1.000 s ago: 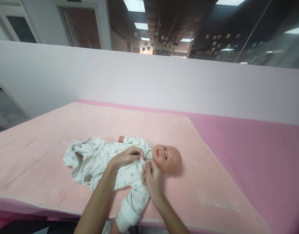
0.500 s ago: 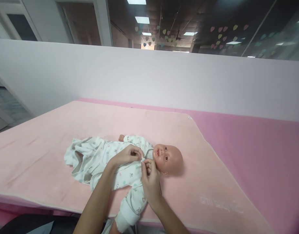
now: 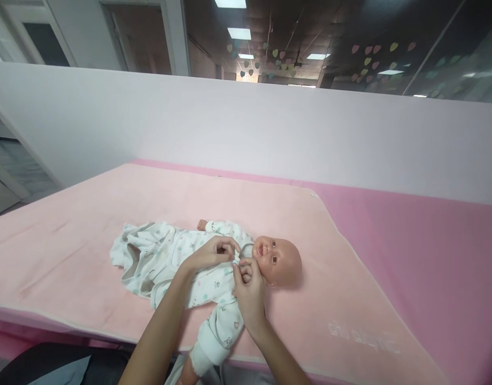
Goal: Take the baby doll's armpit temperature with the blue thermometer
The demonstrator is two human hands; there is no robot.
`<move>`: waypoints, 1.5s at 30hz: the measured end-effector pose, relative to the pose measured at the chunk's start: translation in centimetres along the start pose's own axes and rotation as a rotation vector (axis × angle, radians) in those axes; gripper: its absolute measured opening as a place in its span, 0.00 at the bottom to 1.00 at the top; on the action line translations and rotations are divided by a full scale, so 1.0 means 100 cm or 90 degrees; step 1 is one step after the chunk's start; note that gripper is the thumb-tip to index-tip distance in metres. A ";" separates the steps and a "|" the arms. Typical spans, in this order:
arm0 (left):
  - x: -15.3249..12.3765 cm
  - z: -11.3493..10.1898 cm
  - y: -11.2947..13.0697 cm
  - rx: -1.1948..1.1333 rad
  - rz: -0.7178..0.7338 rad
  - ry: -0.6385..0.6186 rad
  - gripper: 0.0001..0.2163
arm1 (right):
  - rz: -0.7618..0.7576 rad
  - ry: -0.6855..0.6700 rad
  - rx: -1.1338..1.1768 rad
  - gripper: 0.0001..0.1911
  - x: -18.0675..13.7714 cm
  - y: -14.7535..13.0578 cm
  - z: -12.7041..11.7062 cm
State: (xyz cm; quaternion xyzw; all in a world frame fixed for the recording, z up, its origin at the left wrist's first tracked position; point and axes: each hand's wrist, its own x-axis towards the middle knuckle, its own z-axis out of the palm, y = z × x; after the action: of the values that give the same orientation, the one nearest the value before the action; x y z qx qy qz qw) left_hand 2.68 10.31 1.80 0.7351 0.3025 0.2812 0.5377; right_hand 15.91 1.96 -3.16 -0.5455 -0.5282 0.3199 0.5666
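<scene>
A baby doll lies on its back, head to the right, in a white patterned romper. My left hand rests over the doll's chest, thumb and fingers pinching the romper's edge near the neckline. From the near side my right hand pinches the same edge just below the doll's chin. The two sets of fingertips nearly meet there, and the exact fastening between them is too small to make out. One sleeved doll arm points toward me; the legs of the romper lie crumpled at the left.
The doll lies on a peach blanket spread over a pink surface. A white partition rises behind it, with dark glass above bearing heart stickers. The blanket's near edge runs close to my lap.
The view has shifted slightly. My fingertips have moved a little at the neckline, with my left fingers raised slightly; both hands still pinch the romper's edge.
</scene>
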 end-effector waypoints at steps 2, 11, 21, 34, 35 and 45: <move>-0.002 0.002 0.004 0.027 -0.003 0.004 0.11 | 0.000 -0.003 0.008 0.12 0.000 0.000 -0.001; -0.064 0.017 0.009 0.220 -0.025 0.240 0.16 | -0.065 -0.132 -0.057 0.18 -0.004 -0.022 0.009; -0.085 0.027 -0.005 0.219 -0.016 0.349 0.11 | -0.062 -0.193 -0.088 0.06 0.004 -0.019 0.020; -0.105 0.039 -0.010 0.437 0.029 0.422 0.09 | -0.112 -0.256 -0.152 0.12 0.000 -0.034 0.009; -0.104 0.040 -0.008 0.451 0.031 0.426 0.08 | -0.103 -0.243 -0.149 0.12 -0.002 -0.035 0.008; -0.079 0.049 -0.001 0.483 0.024 0.427 0.11 | -0.080 -0.162 -0.207 0.13 0.004 -0.026 0.000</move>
State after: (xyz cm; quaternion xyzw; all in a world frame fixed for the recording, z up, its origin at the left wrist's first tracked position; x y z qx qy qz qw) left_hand 1.11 1.40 -0.26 0.7532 0.5262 0.3816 0.1006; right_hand 15.45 1.84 -0.53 -0.5510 -0.6729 0.2609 0.4190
